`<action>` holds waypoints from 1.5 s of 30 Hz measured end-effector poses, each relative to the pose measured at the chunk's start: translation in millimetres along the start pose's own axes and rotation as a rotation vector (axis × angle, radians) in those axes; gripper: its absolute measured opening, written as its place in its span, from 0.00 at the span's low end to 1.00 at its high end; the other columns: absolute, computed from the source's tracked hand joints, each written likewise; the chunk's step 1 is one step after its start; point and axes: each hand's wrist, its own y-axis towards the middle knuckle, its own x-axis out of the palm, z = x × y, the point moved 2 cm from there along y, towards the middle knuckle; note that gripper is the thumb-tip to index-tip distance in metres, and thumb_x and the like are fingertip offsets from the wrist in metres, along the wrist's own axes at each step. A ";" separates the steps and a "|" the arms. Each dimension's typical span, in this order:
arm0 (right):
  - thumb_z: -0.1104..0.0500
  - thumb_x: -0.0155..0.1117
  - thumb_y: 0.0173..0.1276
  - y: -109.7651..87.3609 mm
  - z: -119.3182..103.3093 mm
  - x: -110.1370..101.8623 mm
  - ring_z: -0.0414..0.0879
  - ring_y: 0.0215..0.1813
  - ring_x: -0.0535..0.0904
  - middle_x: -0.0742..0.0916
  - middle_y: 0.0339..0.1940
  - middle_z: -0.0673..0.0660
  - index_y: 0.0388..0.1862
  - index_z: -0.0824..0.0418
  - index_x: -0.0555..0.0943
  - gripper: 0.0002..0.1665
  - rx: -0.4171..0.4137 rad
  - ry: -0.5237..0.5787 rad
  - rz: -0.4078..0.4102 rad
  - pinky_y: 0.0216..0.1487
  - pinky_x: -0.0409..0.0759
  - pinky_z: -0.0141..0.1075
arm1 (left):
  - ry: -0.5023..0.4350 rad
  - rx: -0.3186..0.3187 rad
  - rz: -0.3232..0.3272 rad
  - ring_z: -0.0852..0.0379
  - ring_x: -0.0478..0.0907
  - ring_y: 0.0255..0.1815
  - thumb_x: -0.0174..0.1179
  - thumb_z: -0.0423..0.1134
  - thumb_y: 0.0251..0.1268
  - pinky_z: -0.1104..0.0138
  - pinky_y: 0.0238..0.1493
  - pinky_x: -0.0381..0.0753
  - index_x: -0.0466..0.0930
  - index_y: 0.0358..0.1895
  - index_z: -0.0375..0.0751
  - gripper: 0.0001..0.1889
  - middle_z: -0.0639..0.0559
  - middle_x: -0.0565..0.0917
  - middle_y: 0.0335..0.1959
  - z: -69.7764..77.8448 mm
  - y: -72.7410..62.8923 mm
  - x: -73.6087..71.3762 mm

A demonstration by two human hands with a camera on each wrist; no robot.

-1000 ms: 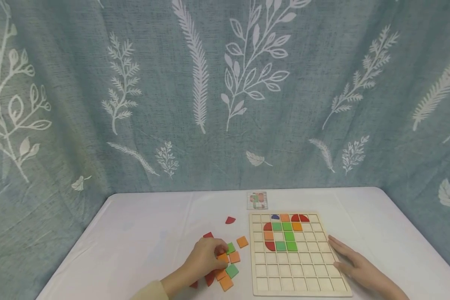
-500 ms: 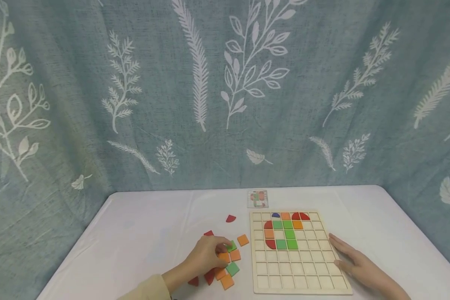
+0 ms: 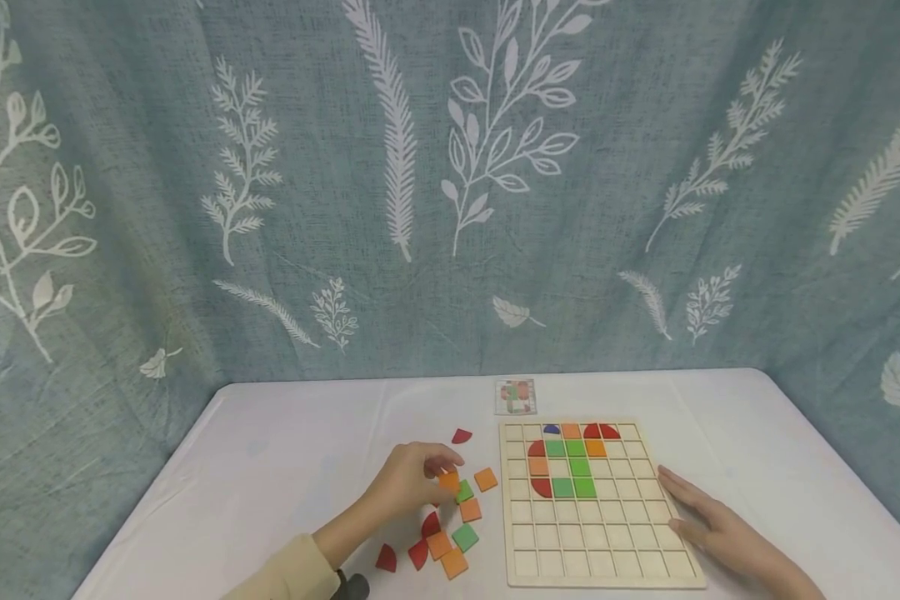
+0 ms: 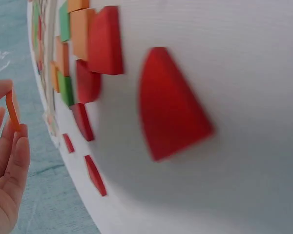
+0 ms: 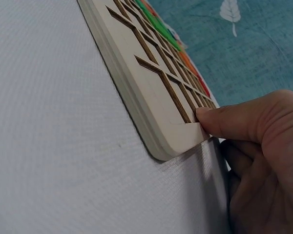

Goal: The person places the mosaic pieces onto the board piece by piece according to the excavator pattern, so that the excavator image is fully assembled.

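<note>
1. Wrist view on my left shows what the head view blurs: the left hand [image 4: 5, 161] pinches an orange tile [image 4: 12, 109] edge-on, lifted off the worktop [image 3: 292, 467].
2. My right hand [image 3: 708, 529] lies flat, thumb on the grid board [image 3: 607, 550] at its right edge.
3. I see red, green and orange tiles filling the board's far cells; loose tiles [image 3: 450, 542] lie just left of it.

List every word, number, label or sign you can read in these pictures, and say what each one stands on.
No readable text in any view.
Small pattern card at the far edge of the white table: coloured blocks only, too small to show any lettering.
Wooden grid board, coloured square and quarter-round tiles: blank.
Blue-grey curtain: white leaf prints only.
</note>
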 end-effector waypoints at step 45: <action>0.53 0.63 0.59 6.5 -14.0 -7.3 0.71 0.67 0.50 0.62 0.69 0.70 0.66 0.69 0.63 0.40 0.121 -0.041 -0.029 0.61 0.51 0.65 | 0.043 0.254 -0.175 0.63 0.78 0.33 0.69 0.35 0.48 0.74 0.34 0.75 0.83 0.45 0.44 0.17 0.53 0.84 0.37 109.1 132.9 89.9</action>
